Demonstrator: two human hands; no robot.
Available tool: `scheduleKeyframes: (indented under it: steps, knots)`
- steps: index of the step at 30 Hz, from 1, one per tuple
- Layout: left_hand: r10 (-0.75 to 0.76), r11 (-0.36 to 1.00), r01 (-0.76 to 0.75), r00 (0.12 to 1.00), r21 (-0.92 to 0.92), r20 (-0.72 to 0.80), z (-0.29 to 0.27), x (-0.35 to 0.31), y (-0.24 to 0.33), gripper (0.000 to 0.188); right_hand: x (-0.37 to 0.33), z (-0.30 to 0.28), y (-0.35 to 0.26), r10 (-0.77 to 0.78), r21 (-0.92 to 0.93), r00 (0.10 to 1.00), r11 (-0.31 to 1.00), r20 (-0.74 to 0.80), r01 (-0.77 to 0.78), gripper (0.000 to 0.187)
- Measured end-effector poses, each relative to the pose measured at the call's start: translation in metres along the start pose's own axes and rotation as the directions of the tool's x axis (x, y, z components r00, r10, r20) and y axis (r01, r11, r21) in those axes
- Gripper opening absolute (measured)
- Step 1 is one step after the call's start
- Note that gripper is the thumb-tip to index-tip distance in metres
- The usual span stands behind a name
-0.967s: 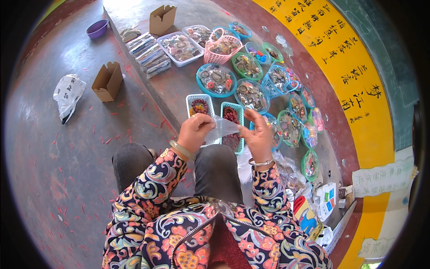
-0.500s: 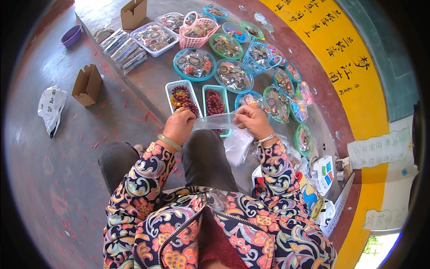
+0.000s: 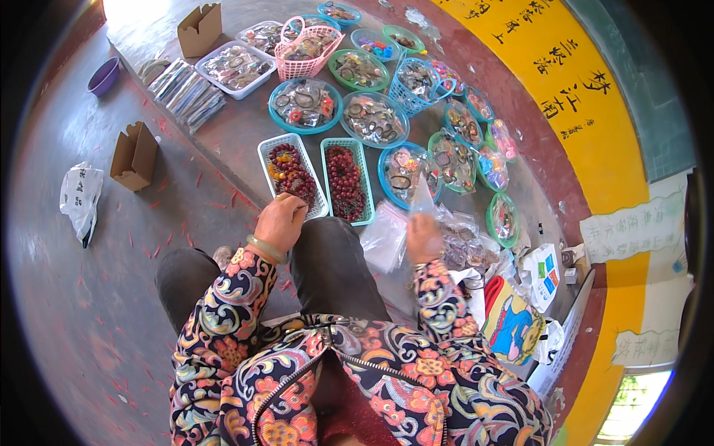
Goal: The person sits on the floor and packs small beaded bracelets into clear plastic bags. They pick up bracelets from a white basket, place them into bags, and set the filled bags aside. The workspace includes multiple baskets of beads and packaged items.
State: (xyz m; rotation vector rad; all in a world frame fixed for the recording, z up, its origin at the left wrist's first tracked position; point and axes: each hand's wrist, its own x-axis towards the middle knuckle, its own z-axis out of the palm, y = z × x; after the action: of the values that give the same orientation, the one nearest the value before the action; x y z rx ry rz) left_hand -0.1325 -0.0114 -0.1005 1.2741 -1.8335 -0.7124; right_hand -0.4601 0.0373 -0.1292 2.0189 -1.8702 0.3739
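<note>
While reaching down with the left hand (image 3: 280,221) to the near end of the white tray (image 3: 291,174) of dark red and amber beads, fingers curled at the tray's rim, touching it or nearly so; whether pinched on a bead or merely resting, cannot tell. Green bangle (image 3: 266,250) on that wrist. Right hand (image 3: 422,238) well apart from the left, closed on a small clear plastic bag (image 3: 421,202) held upright by its lower edge, above a heap of crumpled clear bags (image 3: 461,241) lying by the right knee.

Just beside the white tray, a teal tray (image 3: 346,178) of deep red beads; beyond both, round teal and green bowls (image 3: 375,119) of trinkets, a pink basket (image 3: 308,49), a blue basket (image 3: 418,77), a flat white tray (image 3: 235,67) of packets, all set on a low concrete ledge (image 3: 238,141) (no tabletop as such). Off to the left on the floor, two brown cardboard boxes (image 3: 134,156) and a white plastic bag (image 3: 79,199); farther back, a purple bowl (image 3: 103,76).

For doing this step well, judging from the pose: keep the bag's mouth up and open, bring it close over the tray, pick one piece cleanly with the fingertips rather than raking the pile, and so avoid spilling beads over the rim onto the ledge.
</note>
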Motion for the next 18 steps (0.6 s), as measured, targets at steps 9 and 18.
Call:
scheduleKeyframes:
  steps: [9,18]
  knots:
    - [0.003,1.0,-0.005,0.998,0.026,0.057,0.003,-0.005,0.0,0.011,-0.061,0.08,-0.036,0.079,0.064,0.916,0.992,0.393,-0.113,0.011]
    - [0.01,1.0,-0.012,0.997,0.024,0.081,0.007,-0.005,0.001,0.012,-0.076,0.092,-0.046,-0.081,0.114,0.862,0.993,0.5,0.027,0.01]
